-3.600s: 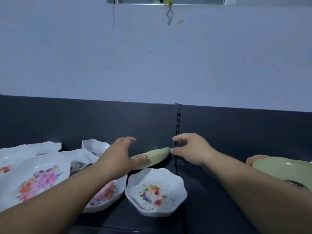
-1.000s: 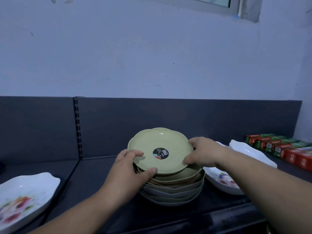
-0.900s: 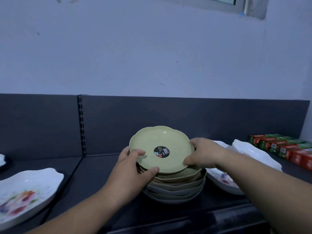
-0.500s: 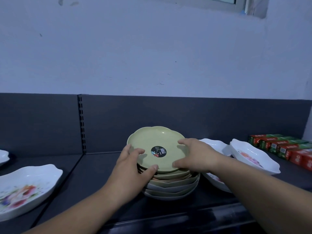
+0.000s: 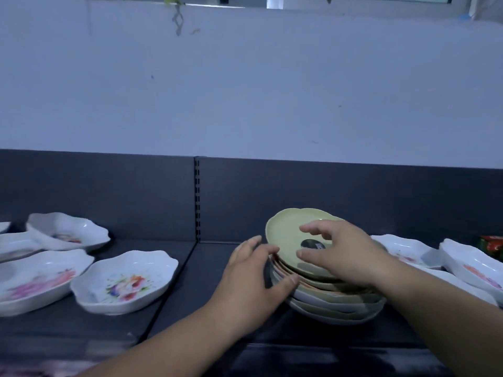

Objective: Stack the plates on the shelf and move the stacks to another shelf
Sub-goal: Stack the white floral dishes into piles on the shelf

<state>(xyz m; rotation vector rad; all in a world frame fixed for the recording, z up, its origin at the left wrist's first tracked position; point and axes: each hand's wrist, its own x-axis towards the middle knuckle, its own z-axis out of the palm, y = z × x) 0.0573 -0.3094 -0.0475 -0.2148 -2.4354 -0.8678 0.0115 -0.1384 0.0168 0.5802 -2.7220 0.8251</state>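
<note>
A stack of several scalloped plates (image 5: pixel 337 303) stands on the dark shelf (image 5: pixel 190 300), right of its centre seam. The top plate (image 5: pixel 285 235) is pale green with a round black sticker and lies tilted, shifted toward the left. My left hand (image 5: pixel 253 278) rests against the left side of the stack, thumb under the upper rims, fingers spread. My right hand (image 5: pixel 340 254) hovers over the top plate with fingers apart, fingertips near the sticker.
White flower-printed dishes lie left of the seam, the nearest dish (image 5: pixel 125 284) close to my left arm, a larger one (image 5: pixel 35 281) beside it. More white dishes (image 5: pixel 473 265) sit right of the stack. A red-green box (image 5: pixel 492 244) shows at the far right.
The view has swung left, bringing the left dishes into sight. My right hand slid from the top plate's right rim onto its middle and opened. The top plate now sits tilted.
</note>
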